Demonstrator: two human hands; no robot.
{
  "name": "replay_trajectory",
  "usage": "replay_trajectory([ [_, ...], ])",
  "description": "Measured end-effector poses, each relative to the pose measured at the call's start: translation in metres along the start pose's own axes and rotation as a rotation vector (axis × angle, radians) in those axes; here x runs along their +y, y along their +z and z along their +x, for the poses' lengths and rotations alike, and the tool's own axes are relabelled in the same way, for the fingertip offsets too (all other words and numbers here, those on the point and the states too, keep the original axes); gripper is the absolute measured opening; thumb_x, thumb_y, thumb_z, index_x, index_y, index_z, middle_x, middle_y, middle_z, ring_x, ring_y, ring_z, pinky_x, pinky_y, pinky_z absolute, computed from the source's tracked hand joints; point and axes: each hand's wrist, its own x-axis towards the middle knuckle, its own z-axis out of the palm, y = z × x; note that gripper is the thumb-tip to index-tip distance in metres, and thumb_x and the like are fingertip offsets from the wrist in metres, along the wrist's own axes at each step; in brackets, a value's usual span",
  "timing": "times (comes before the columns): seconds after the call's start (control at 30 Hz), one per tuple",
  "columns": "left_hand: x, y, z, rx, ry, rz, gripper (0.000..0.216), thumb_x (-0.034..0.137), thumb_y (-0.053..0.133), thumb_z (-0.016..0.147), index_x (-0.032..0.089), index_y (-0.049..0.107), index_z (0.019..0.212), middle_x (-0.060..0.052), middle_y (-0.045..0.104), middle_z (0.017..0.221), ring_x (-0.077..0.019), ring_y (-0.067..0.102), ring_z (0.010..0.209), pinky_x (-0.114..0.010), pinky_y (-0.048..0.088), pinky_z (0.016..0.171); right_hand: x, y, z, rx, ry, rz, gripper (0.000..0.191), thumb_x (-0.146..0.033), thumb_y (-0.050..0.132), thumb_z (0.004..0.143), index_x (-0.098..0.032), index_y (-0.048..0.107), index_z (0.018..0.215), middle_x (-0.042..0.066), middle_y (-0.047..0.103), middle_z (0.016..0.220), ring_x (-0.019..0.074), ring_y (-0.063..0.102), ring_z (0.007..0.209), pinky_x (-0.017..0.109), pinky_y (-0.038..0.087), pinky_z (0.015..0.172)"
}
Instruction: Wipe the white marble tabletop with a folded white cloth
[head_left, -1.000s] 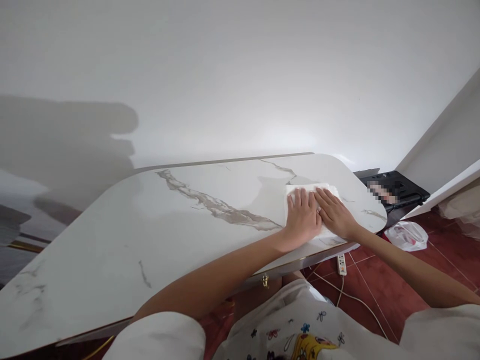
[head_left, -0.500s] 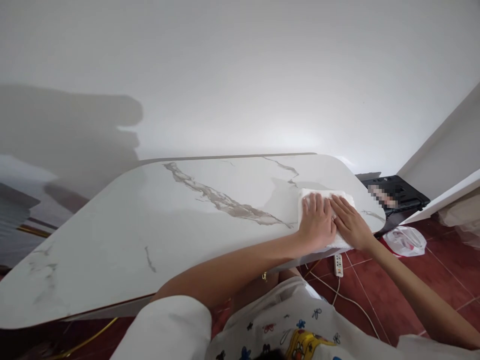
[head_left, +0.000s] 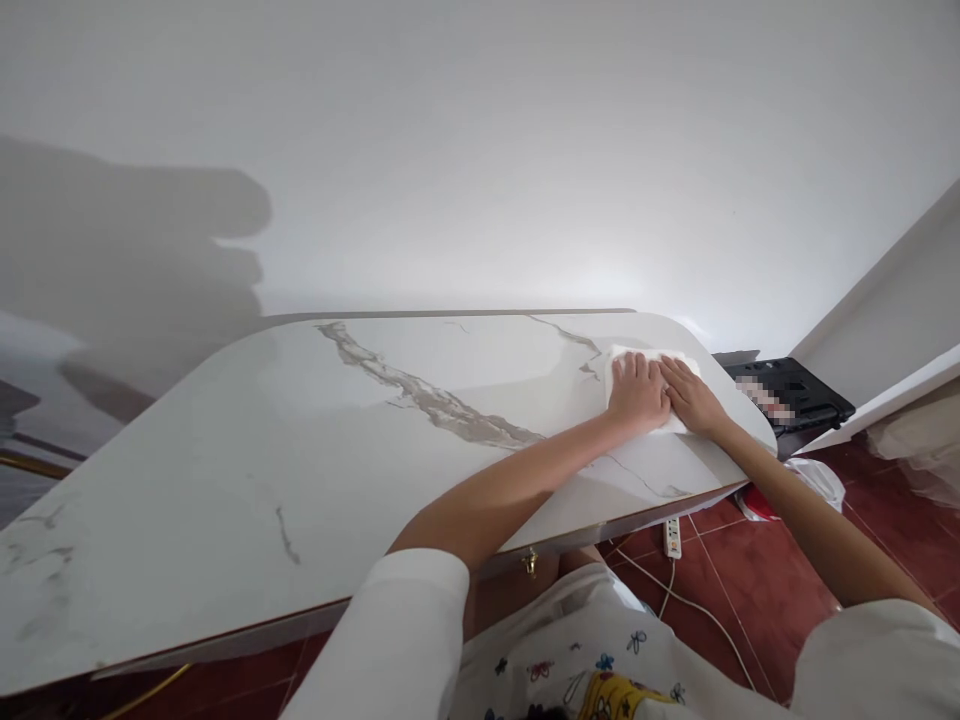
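A folded white cloth (head_left: 611,393) lies flat on the white marble-patterned tabletop (head_left: 240,460), towards its right end. My left hand (head_left: 638,393) presses down on the cloth's left part, palm down with the fingers stretched forward. Beside it, my right hand (head_left: 694,397) rests flat on the cloth's right part, fingers slanting up and left. The two hands touch or nearly touch at the thumbs. Beneath my palms the middle of the cloth is hidden.
Behind the table stands a white wall (head_left: 480,180). A black case-like object (head_left: 806,390) sits past the right end. On the red tiled floor (head_left: 885,540) are a power strip (head_left: 673,537) with its cable and a white plastic bag (head_left: 821,480).
Both hands and the cloth have slid away from me across the tabletop, towards its back edge. The view has shifted a little.
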Motion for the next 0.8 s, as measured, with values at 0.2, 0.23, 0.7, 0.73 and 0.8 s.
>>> replay_trajectory([
  [0.2, -0.028, 0.007, 0.034, 0.045, -0.03, -0.013, 0.054, 0.031, 0.036, 0.096, 0.006, 0.043, 0.143, -0.02, 0.039, 0.154, -0.0349, 0.028, 0.146, -0.053, 0.022, 0.119, 0.019, 0.017, 0.044, -0.022, 0.013, 0.009, 0.058, -0.032, 0.021, 0.101, -0.011, 0.038, 0.153, 0.015, 0.039, 0.157, 0.0283, 0.028, 0.149, 0.058, 0.03, 0.119],
  [0.23, -0.032, 0.008, 0.039, 0.052, -0.034, -0.014, 0.053, 0.03, 0.036, 0.096, 0.007, 0.043, 0.143, -0.02, 0.039, 0.154, -0.0346, 0.028, 0.146, -0.053, 0.022, 0.119, 0.022, 0.019, 0.051, -0.029, 0.018, 0.011, 0.058, -0.031, 0.022, 0.101, -0.01, 0.038, 0.152, 0.015, 0.039, 0.157, 0.0283, 0.028, 0.149, 0.058, 0.03, 0.119],
  [0.7, -0.092, 0.007, 0.088, 0.046, -0.115, 0.0, 0.053, 0.027, 0.033, 0.095, 0.011, 0.042, 0.145, -0.018, 0.039, 0.154, -0.0331, 0.025, 0.146, -0.055, 0.021, 0.119, 0.019, 0.039, 0.142, -0.059, 0.073, 0.04, 0.057, -0.027, 0.023, 0.098, -0.01, 0.043, 0.149, 0.013, 0.041, 0.156, 0.0282, 0.032, 0.147, 0.053, 0.029, 0.121],
  [0.73, -0.096, 0.008, 0.091, 0.052, -0.126, 0.007, 0.053, 0.027, 0.032, 0.095, 0.009, 0.042, 0.144, -0.018, 0.039, 0.154, -0.0333, 0.026, 0.146, -0.054, 0.021, 0.119, 0.019, 0.041, 0.148, -0.059, 0.063, 0.047, 0.057, -0.027, 0.023, 0.098, -0.01, 0.043, 0.148, 0.013, 0.042, 0.156, 0.0281, 0.033, 0.147, 0.053, 0.029, 0.121],
  [0.8, -0.103, 0.008, 0.096, 0.067, -0.151, 0.027, 0.053, 0.027, 0.031, 0.095, 0.007, 0.043, 0.143, -0.019, 0.039, 0.154, -0.0335, 0.027, 0.146, -0.053, 0.021, 0.119, 0.022, 0.046, 0.162, -0.063, 0.045, 0.065, 0.056, -0.028, 0.024, 0.098, -0.012, 0.045, 0.148, 0.011, 0.043, 0.155, 0.0281, 0.034, 0.146, 0.052, 0.029, 0.121],
])
